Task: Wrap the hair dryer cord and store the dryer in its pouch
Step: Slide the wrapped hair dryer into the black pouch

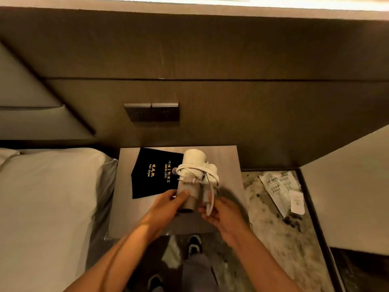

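A white hair dryer [192,163] is held over the bedside table [227,165], its grey nozzle end toward me. Its white cord [196,170] is looped around the body and folded handle. My left hand [168,207] grips the nozzle end from the left. My right hand [221,213] pinches the cord's loose end [210,205] just right of the nozzle. A flat black pouch [151,173] with gold lettering lies on the table behind and left of the dryer, partly hidden by it.
A bed with white sheets [46,199] borders the table on the left. Dark wall switches [151,112] sit on the panel behind. Crumpled plastic wrappers [282,190] lie on the patterned floor to the right. My shoes [194,245] show below the table edge.
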